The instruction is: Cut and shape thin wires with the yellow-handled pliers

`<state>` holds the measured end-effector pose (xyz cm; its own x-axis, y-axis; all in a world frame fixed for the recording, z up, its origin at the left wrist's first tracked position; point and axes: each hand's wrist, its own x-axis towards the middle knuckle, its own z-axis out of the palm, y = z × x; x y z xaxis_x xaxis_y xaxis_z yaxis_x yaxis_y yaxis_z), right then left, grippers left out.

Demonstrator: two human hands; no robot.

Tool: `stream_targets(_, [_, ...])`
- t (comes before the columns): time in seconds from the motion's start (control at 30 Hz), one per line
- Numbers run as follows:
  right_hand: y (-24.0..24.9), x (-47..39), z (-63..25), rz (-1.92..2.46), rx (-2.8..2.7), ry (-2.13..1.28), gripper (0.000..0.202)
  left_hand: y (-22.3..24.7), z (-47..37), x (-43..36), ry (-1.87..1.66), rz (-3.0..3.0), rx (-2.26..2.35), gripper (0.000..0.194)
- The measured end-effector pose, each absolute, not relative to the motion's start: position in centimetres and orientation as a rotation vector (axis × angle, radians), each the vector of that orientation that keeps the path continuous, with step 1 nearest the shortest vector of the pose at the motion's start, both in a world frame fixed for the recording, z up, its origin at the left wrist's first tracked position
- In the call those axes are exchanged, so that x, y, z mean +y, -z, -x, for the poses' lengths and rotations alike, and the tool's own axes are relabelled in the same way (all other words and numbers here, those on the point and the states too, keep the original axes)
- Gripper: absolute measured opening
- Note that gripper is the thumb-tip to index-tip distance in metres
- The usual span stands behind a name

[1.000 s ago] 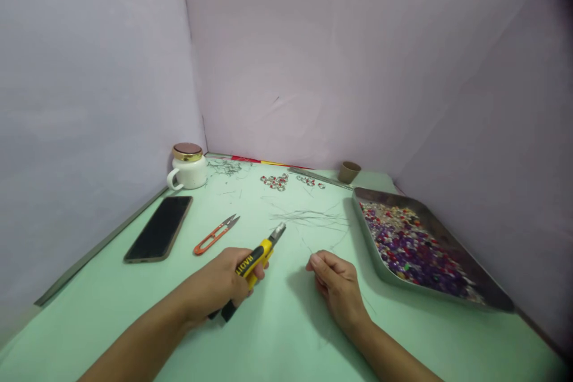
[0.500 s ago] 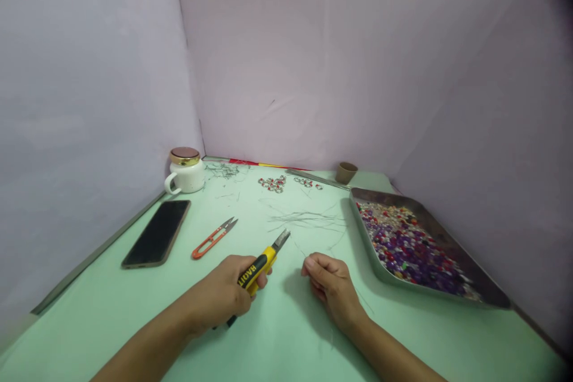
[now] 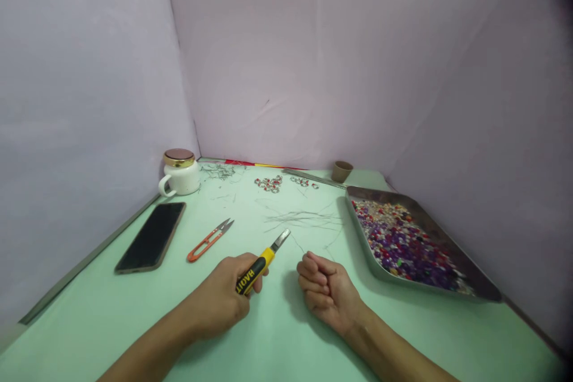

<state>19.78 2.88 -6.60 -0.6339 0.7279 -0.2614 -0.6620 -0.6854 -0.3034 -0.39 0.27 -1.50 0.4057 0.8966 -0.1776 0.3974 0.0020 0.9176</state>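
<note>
My left hand point(image 3: 217, 295) is wrapped around yellow and black pliers point(image 3: 257, 271), their metal jaws pointing up and to the right. At the jaw tips is one end of a thin wire point(image 3: 297, 243). It runs down to my right hand point(image 3: 329, 292), whose thumb and forefinger pinch it while the other fingers curl in. Whether the jaws are clamped on the wire is too small to tell. Beyond both hands, several loose wires point(image 3: 304, 219) lie on the green tabletop.
Orange thread snips point(image 3: 208, 243) and a phone point(image 3: 152, 237) lie to the left, below a lidded white mug point(image 3: 185, 179). Red-and-silver beaded rings point(image 3: 269, 184) and tangled wire point(image 3: 219, 172) sit farther back. On the right are a metal bead tray point(image 3: 371, 259) and a small brown cup point(image 3: 342, 171).
My right hand has rolled over, so its curled fingers now show more. The pliers have turned slightly in my left hand, and their jaws look narrower. The whole view has shifted a little.
</note>
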Motion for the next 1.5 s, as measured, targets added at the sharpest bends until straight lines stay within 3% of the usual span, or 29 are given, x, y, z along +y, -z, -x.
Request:
stream_targets(0.13, [6.7,3.0,-19.9,0.453,-0.223,-2.25,0.026,1.8,1.0,0.8,-0.61,-1.447,1.178,0.028])
stream_targets(0.33, [6.7,3.2,-20.0,0.47,-0.148,-2.201,0.026,1.0,4.0,2.7,-1.024,-1.087,1.435,0.029])
stream_targets(0.67, [6.5,3.0,-19.8,0.501,-0.279,-2.144,0.026,0.3,0.7,0.3,-0.626,-1.082,1.121,0.027])
stream_targets(1.5, [6.4,2.6,-19.1,0.826,-0.677,-1.869,0.024,0.4,0.3,0.4,-0.607,-1.22,1.211,0.02])
